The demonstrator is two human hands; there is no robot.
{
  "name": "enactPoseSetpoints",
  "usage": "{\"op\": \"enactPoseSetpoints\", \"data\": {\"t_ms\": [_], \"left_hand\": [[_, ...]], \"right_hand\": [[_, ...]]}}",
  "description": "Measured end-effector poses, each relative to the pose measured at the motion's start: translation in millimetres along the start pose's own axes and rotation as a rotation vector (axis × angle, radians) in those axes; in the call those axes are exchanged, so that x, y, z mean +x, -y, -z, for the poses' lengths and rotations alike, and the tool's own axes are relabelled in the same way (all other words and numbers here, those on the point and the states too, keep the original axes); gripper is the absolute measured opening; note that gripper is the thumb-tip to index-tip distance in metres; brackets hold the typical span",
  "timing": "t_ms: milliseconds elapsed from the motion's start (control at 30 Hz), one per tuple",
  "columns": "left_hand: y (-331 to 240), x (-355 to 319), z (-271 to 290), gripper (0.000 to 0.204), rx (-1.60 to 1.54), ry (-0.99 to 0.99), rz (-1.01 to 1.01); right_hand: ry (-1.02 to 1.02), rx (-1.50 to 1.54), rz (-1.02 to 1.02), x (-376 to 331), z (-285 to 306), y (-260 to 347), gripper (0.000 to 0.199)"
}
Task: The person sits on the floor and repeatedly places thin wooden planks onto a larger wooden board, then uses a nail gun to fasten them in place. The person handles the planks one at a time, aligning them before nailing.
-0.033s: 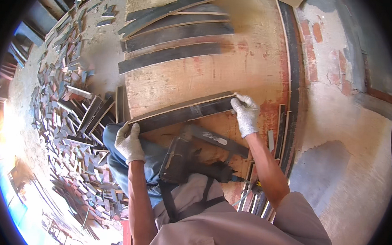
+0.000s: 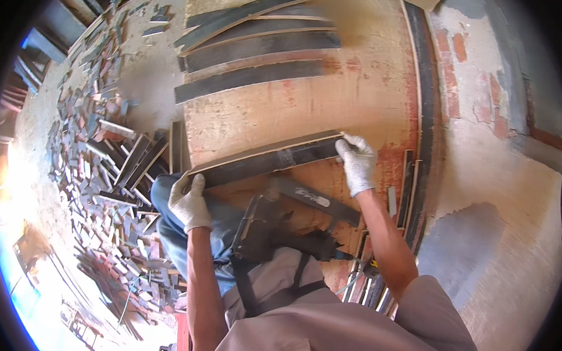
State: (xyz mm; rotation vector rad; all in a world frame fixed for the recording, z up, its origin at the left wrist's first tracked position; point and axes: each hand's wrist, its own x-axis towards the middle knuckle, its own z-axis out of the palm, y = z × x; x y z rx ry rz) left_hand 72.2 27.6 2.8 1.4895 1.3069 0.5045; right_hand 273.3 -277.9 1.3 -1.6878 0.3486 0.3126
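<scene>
Both my hands wear pale work gloves and grip a long dark-faced plywood strip (image 2: 275, 159), one at each end. My left hand (image 2: 191, 203) is closed on its left end, thumb on the near side. At the right end, my right hand (image 2: 357, 163) pinches it between thumb and fingers. A second dark face with a pale edge runs along its far side; I cannot tell whether that is a separate strip. Below it, a dark nail gun (image 2: 257, 228) rests across my lap, its long magazine (image 2: 320, 201) pointing right.
Several dark plywood strips (image 2: 254, 74) lie on the wooden board (image 2: 245, 124) beyond my hands. More long strips (image 2: 427, 106) line its right edge. A heap of small offcuts (image 2: 105, 186) spreads over the floor at left. Patchy bare concrete (image 2: 506, 179) lies at right.
The view has shifted slightly, so everything sits a little farther right. My hands keep the same grip on the plywood strip.
</scene>
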Motion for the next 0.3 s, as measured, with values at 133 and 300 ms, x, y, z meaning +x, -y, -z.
{"op": "enactPoseSetpoints", "data": {"t_ms": [133, 300], "left_hand": [[-2.4, -1.7, -4.9, 0.033, 0.208, -0.034, -0.031], [-40.9, -13.2, -25.9, 0.047, 0.712, 0.081, -0.55]], "right_hand": [[-0.044, -0.116, -0.009, 0.7, 0.3, 3.8, 0.019], [-0.036, -0.145, 0.044, 5.8, 6.7, 6.9, 0.021]]}}
